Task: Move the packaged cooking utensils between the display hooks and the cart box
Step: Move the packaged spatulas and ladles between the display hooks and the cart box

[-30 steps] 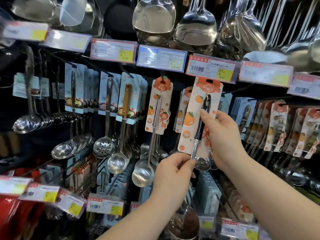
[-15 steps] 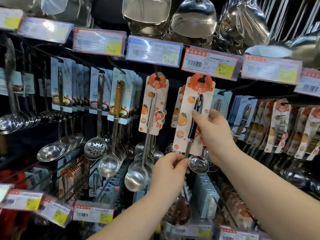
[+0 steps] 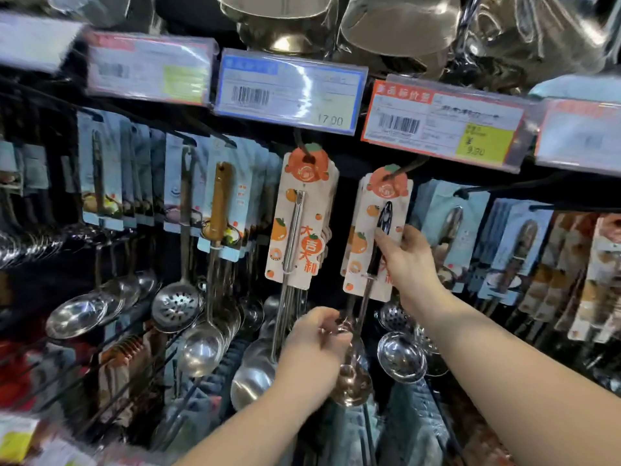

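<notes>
Just right of centre, the ladle [image 3: 353, 386] has a mirror-bright metal bowl and stem and a glossy black plastic grip. Its backing card [image 3: 369, 253] is smooth printed paperboard with a faint sheen. At nine o'clock a brown handle [image 3: 220, 200] looks like varnished wood. Below it a skimmer [image 3: 176, 306] is polished, perforated metal. At twelve o'clock the price tags [image 3: 289, 92] are paper behind glossy clear plastic that catches glare. At one o'clock the pots [image 3: 396, 31] are shiny metal under crinkled clear film. The hook [image 3: 408, 168] is dark matt wire.
</notes>
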`<state>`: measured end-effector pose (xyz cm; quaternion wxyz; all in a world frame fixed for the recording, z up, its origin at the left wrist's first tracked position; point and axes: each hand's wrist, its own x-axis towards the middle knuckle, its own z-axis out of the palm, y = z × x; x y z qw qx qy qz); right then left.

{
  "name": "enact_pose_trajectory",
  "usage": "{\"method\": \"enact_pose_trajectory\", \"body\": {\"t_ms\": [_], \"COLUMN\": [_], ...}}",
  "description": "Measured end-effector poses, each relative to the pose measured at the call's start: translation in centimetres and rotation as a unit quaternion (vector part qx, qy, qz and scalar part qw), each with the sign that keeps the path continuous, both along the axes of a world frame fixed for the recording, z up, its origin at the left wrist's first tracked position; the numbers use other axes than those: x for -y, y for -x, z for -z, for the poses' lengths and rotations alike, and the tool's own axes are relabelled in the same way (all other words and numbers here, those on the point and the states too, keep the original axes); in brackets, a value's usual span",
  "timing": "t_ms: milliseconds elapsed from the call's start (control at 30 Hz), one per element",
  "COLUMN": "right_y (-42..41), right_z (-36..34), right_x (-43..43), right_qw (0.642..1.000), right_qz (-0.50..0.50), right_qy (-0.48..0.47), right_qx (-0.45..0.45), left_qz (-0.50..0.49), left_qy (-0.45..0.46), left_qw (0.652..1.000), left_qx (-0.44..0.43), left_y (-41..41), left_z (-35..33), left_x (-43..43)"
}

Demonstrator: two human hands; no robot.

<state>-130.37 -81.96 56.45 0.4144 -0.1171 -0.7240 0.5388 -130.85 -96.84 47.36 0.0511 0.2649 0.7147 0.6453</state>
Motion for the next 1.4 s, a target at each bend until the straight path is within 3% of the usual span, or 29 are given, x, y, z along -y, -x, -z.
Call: {"method": "enact_pose_trajectory", "body": {"t_ms": [300,433,600,733,900,1133,1400], "right_y": [2.9,1.1,-4.0,-10.2,-21.1,-38.0,-59.8], "right_z": [0.7,0.7,1.8,4.0,6.3,9.8,14.1], "right_x": [-2.3,-1.2,1.9,4.4,6.4,6.0,3.9], "right_qw": [0.998,0.98,0.963,0.928,0.818,0.746,0.711], "right_qz": [-0.001,0.041,0.028,0.054,0.098,0.198,0.292], "right_qy": [-0.02,-0.093,-0.191,-0.237,-0.376,-0.319,-0.169], "right_qx": [0.068,0.172,0.19,0.282,0.425,0.55,0.616], "left_qz": [-0.055,-0.038,-0.023,-0.008,0.037,0.21,0.356], "left_qy": [0.066,0.065,0.091,0.163,0.201,0.275,0.315], "left_qw": [0.996,0.996,0.991,0.974,0.951,0.889,0.794], "left_qx": [-0.029,-0.04,-0.093,-0.159,-0.232,-0.3,-0.378], "left_y": [2.5,1.5,-1.4,-4.8,-11.1,-23.3,-41.3], "left_z": [0.4,0.6,1.3,2.4,3.7,7.0,10.4], "left_x": [-0.6,0.4,3.5,6.0,5.9,0.3,-8.5]}}
